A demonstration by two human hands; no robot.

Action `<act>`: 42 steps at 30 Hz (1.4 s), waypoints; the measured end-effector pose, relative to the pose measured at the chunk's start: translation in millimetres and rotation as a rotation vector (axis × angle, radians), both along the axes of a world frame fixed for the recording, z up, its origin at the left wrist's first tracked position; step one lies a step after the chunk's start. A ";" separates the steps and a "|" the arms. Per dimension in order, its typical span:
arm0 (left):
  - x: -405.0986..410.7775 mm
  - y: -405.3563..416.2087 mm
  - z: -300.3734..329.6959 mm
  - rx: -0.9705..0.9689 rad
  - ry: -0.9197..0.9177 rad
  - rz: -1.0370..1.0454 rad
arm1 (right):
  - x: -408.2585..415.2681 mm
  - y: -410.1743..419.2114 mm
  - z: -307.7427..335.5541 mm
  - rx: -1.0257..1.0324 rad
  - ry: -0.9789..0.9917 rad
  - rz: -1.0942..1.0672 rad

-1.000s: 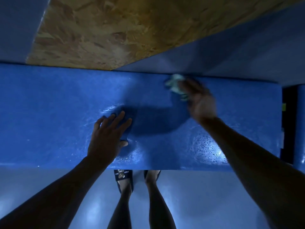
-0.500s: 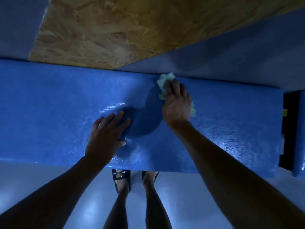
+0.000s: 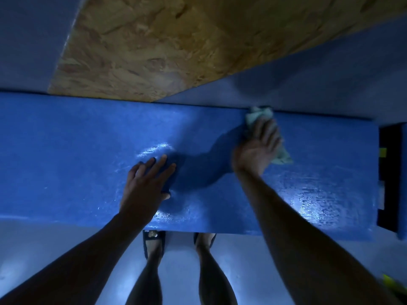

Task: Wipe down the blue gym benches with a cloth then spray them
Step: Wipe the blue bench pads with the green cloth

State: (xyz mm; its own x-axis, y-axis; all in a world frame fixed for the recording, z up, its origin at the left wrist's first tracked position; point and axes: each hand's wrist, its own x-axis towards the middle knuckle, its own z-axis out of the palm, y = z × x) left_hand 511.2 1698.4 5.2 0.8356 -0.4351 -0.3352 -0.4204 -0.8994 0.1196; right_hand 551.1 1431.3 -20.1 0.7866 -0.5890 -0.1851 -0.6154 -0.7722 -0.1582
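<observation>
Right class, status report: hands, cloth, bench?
Left hand flat on blue bench. Right hand presses cloth at far edge. Nothing in the way.

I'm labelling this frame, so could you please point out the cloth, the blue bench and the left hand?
cloth (image 3: 259, 114), head view, bunched pale end beyond the fingertips.
blue bench (image 3: 77, 150), head view, bare top surface left of the hands.
left hand (image 3: 145, 183), head view, back of the hand.

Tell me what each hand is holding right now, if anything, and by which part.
The right hand presses a pale cloth flat across its middle, ends sticking out. The left hand holds nothing, resting on the blue bench.
</observation>
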 end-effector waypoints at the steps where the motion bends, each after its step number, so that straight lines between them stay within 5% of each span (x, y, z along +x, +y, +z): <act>1: 0.1 0.9 -0.1 -0.008 0.004 0.000 | 4.8 25.1 -1.5 0.015 -0.046 0.099; 7: 0.1 7.1 -3.7 -0.050 0.014 -0.021 | 15.5 26.2 -3.1 0.044 -0.087 0.920; 13: 2.2 15.7 -7.2 -0.132 0.041 0.002 | -4.6 -71.6 8.2 0.023 -0.039 0.419; 18: 12.7 28.9 -3.8 -0.216 0.031 -0.052 | 18.7 22.8 -5.0 0.064 -0.133 -0.100; 20: 21.9 44.3 1.1 -0.255 0.036 -0.082 | 35.0 77.6 -2.4 0.088 -0.180 -0.131; 25: 53.2 96.0 15.1 -0.145 -0.010 -0.094 | 41.0 184.4 3.7 0.141 -0.180 0.249; 30: 78.2 134.6 19.4 -0.010 0.044 -0.066 | 35.4 121.6 -6.6 0.085 -0.138 0.857; 34: 82.8 145.7 8.6 -0.043 0.076 -0.071 | 12.5 51.3 3.1 0.078 -0.113 0.410; 38: 82.1 150.4 0.0 -0.063 0.057 -0.088 | 25.2 98.4 -0.7 0.068 -0.179 -0.170; 42: 86.3 148.8 4.0 -0.013 0.095 -0.096 | 69.3 201.2 -4.6 0.071 -0.269 -0.251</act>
State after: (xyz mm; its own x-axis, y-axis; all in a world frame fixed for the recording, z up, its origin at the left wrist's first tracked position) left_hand 597.6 1847.2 9.2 0.7548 -0.5163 -0.4045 -0.4907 -0.8538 0.1741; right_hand 620.4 1632.6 -24.8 0.6457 -0.7626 -0.0389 -0.7131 -0.5840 -0.3879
